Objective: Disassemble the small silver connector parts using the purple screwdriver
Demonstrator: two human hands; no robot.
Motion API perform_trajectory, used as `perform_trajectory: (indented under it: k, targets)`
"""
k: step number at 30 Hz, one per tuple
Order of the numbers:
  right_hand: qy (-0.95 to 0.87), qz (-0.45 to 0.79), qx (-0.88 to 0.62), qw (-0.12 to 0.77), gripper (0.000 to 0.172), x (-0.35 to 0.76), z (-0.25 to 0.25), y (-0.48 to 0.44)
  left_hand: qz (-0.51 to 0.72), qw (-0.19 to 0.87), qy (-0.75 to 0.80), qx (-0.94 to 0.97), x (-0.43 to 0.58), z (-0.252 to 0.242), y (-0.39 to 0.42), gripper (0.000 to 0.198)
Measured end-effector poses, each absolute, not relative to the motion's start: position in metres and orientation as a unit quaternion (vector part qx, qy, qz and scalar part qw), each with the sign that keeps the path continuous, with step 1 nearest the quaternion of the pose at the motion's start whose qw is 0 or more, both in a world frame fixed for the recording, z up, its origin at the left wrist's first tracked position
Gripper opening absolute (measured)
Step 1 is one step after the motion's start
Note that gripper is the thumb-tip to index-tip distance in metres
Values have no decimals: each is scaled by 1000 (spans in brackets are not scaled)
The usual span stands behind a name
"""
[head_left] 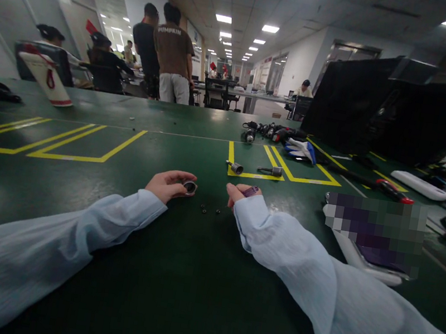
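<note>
My left hand (167, 185) is closed around a small round metal part (190, 186) with a dark opening facing me. Across from it, my right hand (239, 193) has its thumb and fingers pressed together. A small purplish piece (250, 192) shows at that hand, too small to identify. Between the hands, on the green table (172, 272), lie several tiny dark rings or nuts (204, 211). Just beyond, inside a yellow-taped box, are two metal pieces with shafts and wider heads: one on the left (236, 167), one on the right (275, 171).
At the right lies a phone-like device (373, 236), partly pixelated, on a white case. Farther back are a blue-white glove (302, 150), dark tools (268, 132), a red-tipped tool (397, 192) and black monitors (355, 103). A white container (48, 77) stands back left. People are beyond the table.
</note>
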State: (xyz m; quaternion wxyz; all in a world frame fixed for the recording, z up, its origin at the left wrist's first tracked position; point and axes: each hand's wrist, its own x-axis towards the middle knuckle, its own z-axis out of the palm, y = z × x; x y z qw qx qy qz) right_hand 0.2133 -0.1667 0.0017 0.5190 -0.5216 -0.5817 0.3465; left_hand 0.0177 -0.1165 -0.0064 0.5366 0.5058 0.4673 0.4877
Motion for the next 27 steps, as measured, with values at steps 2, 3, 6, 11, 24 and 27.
perform_trajectory:
  k: [2, 3, 6, 11, 24, 27]
  targets:
    - [-549, 376, -516, 539, 38, 214, 0, -166, 483, 536, 466, 513, 17, -8, -115, 32]
    - [-534, 390, -512, 548, 39, 215, 0, -167, 483, 534, 463, 516, 16, -8, -115, 32]
    - [-513, 423, -484, 569, 40, 216, 1, -169, 486, 531, 458, 522, 15, -10, -116, 32]
    - [-586, 418, -399, 568, 29, 211, -3, -173, 489, 523, 456, 528, 15, -11, -118, 33]
    - [-757, 283, -351, 474, 22, 200, -17, -170, 501, 474, 442, 574, 27, -8, -130, 35]
    - [-774, 256, -348, 464, 22, 200, -15, -171, 506, 465, 443, 576, 29, -5, -133, 34]
